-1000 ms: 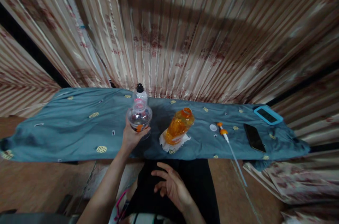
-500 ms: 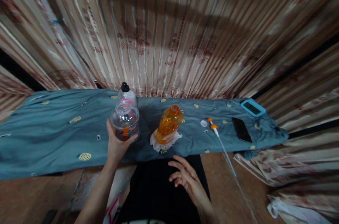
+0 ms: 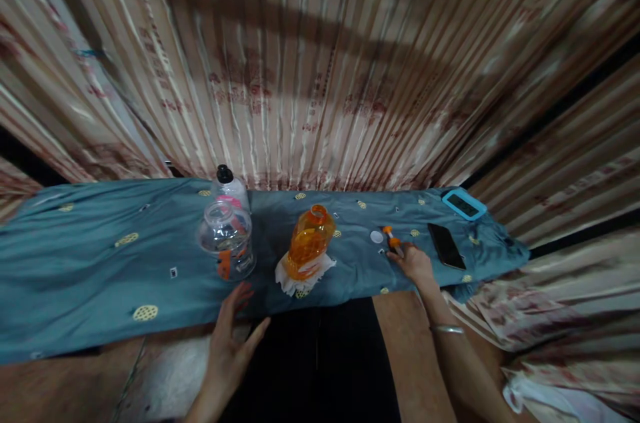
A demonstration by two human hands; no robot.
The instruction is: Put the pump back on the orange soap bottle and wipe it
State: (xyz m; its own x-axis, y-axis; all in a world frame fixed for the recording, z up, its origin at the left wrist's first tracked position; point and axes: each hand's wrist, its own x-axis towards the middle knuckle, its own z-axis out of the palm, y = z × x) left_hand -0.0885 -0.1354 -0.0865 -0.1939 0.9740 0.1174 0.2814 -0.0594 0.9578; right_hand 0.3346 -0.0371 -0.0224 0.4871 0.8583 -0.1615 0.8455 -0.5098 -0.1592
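A clear empty plastic bottle [image 3: 226, 240] stands on the teal cloth [image 3: 90, 270]. My left hand [image 3: 230, 340] is off it, open with fingers apart, at the table's front edge just below the bottle. An orange bottle [image 3: 310, 242] with an open mouth stands on a white lace mat [image 3: 285, 280] in the middle. My right hand [image 3: 415, 262] reaches onto the cloth to the right, its fingers closed on a pump dispenser [image 3: 391, 238] just below the orange head. The hand and arm hide the pump's long tube.
A black-capped bottle [image 3: 227, 184] stands right behind the clear one. A small white cap [image 3: 377, 236] lies beside the pump. A black phone [image 3: 445, 245] and a blue-cased device [image 3: 463, 204] lie at the right end. Striped curtains [image 3: 320, 76] hang behind.
My left hand let go of the clear bottle and drew back to the table edge. My right hand moved from my lap up and right onto the pump. The view shifted right.
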